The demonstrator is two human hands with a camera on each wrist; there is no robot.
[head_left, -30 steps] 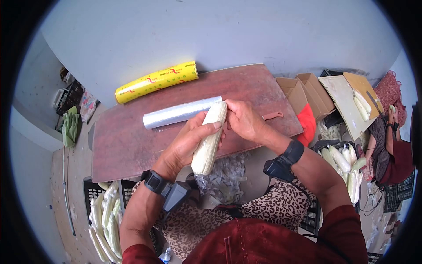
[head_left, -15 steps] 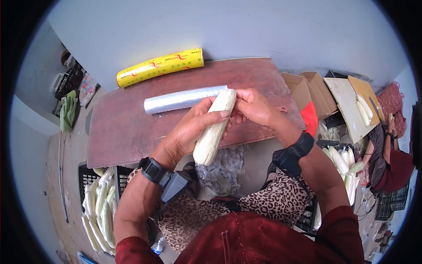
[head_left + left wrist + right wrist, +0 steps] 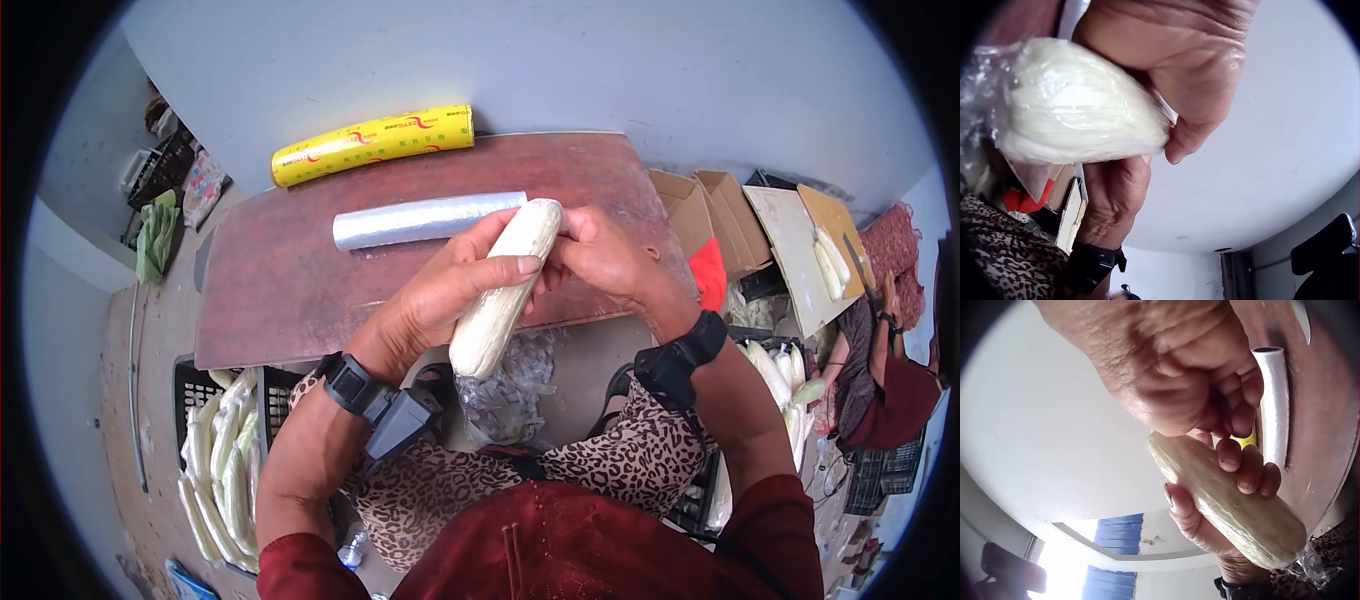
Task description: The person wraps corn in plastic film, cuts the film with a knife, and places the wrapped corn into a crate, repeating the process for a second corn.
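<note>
A pale ear of corn in its husk (image 3: 505, 290), wrapped in clear film, is held tilted above the near edge of the table. My left hand (image 3: 440, 290) grips it round the middle, thumb lying along the top side and fingers curled underneath. At its upper end my right hand (image 3: 605, 255) holds on with curled fingers, pressed close to the tip; its thumb is hidden in the right wrist view. Loose film (image 3: 982, 94) bunches out at the lower end. Beyond the hands lies a roll of cling film (image 3: 430, 221) on the reddish table (image 3: 270, 290).
A yellow printed roll (image 3: 375, 145) lies at the table's back edge against the wall. Crates of pale corn (image 3: 225, 460) stand low on both sides. Crumpled film (image 3: 510, 390) hangs below the near edge. Cardboard boxes (image 3: 735, 220) and another person (image 3: 890, 400) are at right.
The ear of corn and both hands have shifted slightly right in the head view, whose angle has also moved. Both hands keep their hold on the corn.
</note>
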